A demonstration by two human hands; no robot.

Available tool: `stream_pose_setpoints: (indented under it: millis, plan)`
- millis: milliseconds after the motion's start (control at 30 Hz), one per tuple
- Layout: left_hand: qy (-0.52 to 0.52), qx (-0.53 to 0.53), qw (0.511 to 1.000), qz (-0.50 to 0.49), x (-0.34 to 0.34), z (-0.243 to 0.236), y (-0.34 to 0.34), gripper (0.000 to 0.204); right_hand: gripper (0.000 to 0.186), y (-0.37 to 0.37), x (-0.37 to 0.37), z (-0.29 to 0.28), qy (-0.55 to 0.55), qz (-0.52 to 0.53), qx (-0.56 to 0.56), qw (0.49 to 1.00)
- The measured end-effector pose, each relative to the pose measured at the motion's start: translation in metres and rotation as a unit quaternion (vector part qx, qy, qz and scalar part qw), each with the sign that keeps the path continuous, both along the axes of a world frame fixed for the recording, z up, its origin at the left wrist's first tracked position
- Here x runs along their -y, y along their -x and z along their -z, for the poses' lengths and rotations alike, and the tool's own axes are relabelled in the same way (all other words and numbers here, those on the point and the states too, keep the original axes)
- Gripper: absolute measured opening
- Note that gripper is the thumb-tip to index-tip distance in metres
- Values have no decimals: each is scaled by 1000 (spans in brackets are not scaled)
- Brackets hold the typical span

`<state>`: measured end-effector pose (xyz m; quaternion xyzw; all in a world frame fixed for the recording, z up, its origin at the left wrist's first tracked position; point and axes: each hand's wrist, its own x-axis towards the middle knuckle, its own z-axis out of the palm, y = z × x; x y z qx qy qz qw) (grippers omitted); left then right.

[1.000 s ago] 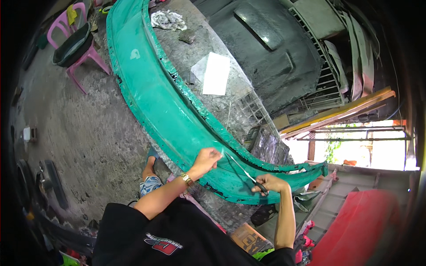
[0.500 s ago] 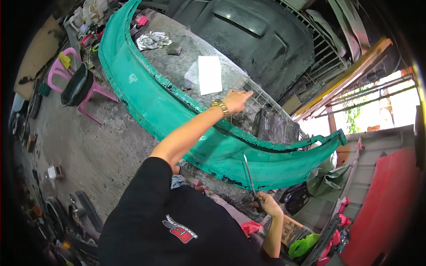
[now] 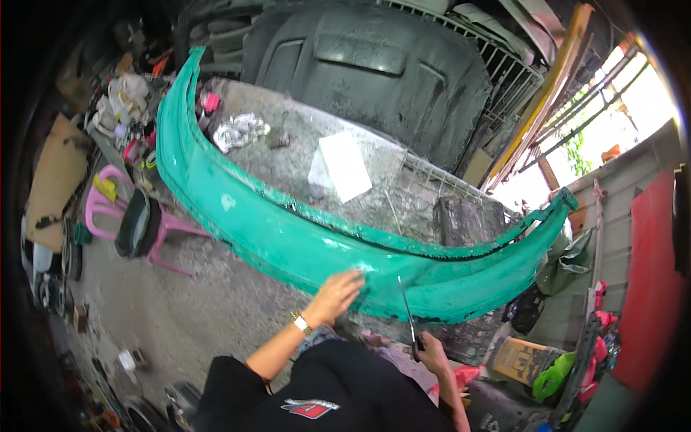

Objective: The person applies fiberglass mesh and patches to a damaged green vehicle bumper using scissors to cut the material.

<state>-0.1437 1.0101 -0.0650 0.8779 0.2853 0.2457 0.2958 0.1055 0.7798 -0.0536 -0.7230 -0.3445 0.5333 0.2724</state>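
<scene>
We steady a teal car bumper [image 3: 302, 237] with one hand and hold a thin tool against it with the other.

Our left hand [image 3: 337, 294] lies flat on the bumper's front face, fingers pressed together and pointing up toward the top edge, probably to brace the panel so it doesn't rock. Our right hand [image 3: 430, 353] is curled in a fist around the dark handle of a long thin metal blade [image 3: 406, 306], which stands nearly upright with its tip touching the bumper just right of our left hand; we cannot tell what kind of tool it is. The bumper rests across a grey gritty slab [image 3: 288, 158], curving from upper left to far right, its paint chipped and black along the edges. A white sheet [image 3: 345, 167] lies on the slab behind it. A pink chair [image 3: 122, 223] stands left on the floor.
</scene>
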Motion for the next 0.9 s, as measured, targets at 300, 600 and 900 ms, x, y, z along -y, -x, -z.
stream_pose_setpoints:
  millis: [300,600,900]
  plan:
    - [176,13,984,-37,0,-9,52,9,34,42,-23,-4,-4,-151,163,975]
    - [100,44,975,-193,19,-39,106,10,26,65,-31,16,-42,-55,-85,994]
    - [106,41,959,-259,31,-50,165,12,52,102,-99,20,-80,-164,32,983]
